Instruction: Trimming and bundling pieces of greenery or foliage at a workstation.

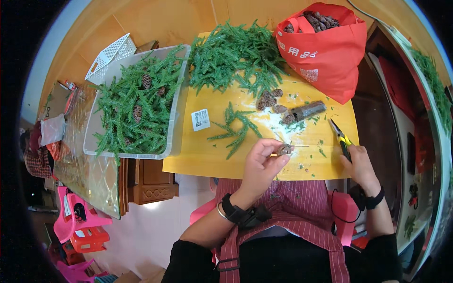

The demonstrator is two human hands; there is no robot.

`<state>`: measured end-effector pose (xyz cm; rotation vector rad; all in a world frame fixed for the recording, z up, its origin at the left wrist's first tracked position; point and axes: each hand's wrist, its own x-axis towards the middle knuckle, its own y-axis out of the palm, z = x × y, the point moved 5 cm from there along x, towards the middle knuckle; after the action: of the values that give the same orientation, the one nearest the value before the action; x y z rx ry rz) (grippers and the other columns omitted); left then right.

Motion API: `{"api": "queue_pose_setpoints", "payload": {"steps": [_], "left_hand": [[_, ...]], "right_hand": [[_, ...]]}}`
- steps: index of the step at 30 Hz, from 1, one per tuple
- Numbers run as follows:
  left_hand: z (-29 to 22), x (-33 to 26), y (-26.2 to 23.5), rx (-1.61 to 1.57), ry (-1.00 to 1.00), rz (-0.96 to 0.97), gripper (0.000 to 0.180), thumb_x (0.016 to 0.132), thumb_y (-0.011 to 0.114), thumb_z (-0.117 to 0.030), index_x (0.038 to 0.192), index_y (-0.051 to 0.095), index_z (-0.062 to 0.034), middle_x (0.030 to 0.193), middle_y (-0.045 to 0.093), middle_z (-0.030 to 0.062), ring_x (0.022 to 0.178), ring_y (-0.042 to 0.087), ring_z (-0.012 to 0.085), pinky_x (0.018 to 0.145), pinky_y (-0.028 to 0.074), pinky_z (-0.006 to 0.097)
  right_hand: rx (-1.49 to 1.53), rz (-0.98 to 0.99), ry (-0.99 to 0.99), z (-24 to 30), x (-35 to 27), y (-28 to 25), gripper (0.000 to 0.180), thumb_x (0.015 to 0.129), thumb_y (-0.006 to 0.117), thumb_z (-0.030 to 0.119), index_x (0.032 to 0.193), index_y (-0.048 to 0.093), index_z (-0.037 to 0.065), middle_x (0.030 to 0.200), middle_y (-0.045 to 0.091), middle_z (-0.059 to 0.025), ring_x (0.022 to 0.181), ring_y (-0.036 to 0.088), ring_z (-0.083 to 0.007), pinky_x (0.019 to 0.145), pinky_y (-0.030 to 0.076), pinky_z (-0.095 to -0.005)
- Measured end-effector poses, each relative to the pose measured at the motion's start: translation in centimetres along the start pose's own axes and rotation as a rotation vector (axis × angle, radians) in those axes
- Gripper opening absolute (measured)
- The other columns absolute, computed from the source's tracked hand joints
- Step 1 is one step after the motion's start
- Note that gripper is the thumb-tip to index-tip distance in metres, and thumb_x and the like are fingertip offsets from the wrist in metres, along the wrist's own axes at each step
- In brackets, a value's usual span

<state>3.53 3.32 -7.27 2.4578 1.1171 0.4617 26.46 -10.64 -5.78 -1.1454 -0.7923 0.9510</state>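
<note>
My left hand point(264, 162) pinches a small brown pine cone point(284, 150) between thumb and fingertips, over the table's front part. A thin wire sticks out of the cone to the right. At the right edge of the yellow tabletop point(198, 155), my right hand point(362, 167) is closed round the handles of yellow-and-black pliers point(340, 136), whose jaws point away from me. Left of the cone lies a ring of green artificial pine sprigs point(236, 129). Beyond my hands are several loose pine cones point(266, 100) and a dark cylindrical bundle point(309, 111).
A clear plastic bin point(175, 127) of green sprigs and cones stands at the left, with a white basket point(111, 56) behind it. More sprigs point(231, 56) are heaped at the back. A red bag point(325, 61) of pine cones stands back right. A white label point(200, 120) lies near the bin.
</note>
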Motion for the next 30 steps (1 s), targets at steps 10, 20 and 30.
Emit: {"api": "queue_pose_setpoints", "payload": {"steps": [10,20,30], "left_hand": [[1.6,-0.6,-0.1,-0.083,-0.247,0.021,0.018,0.081,0.060,-0.002,0.097,0.054,-0.0017,0.098,0.058,0.0045,0.090,0.054,0.0112,0.083,0.043,0.025],[0.1,1.0,-2.1,0.450,0.032,-0.096,0.031,0.075,0.068,-0.012,0.101,0.054,-0.0023,0.097,0.056,0.0052,0.092,0.053,0.0150,0.078,0.042,0.028],[-2.5,3.4,-4.9,1.711,0.207,-0.110,0.048,0.069,0.069,-0.011,0.112,0.050,-0.0042,0.100,0.055,0.0153,0.092,0.051,0.0326,0.082,0.039,0.039]], "right_hand": [[0.683,0.129,-0.241,8.7,1.8,-1.8,0.034,0.076,0.059,0.011,0.107,0.054,-0.002,0.108,0.057,-0.0155,0.105,0.052,-0.0257,0.088,0.039,-0.0321],[1.414,0.161,-0.173,12.3,3.5,2.9,0.024,0.082,0.053,0.001,0.107,0.053,0.000,0.104,0.056,-0.0071,0.096,0.053,-0.0132,0.085,0.041,-0.0268],[1.354,0.075,-0.128,9.5,4.7,3.7,0.023,0.084,0.046,0.004,0.106,0.050,0.000,0.095,0.057,-0.0054,0.088,0.053,-0.0117,0.082,0.040,-0.0247]]}}
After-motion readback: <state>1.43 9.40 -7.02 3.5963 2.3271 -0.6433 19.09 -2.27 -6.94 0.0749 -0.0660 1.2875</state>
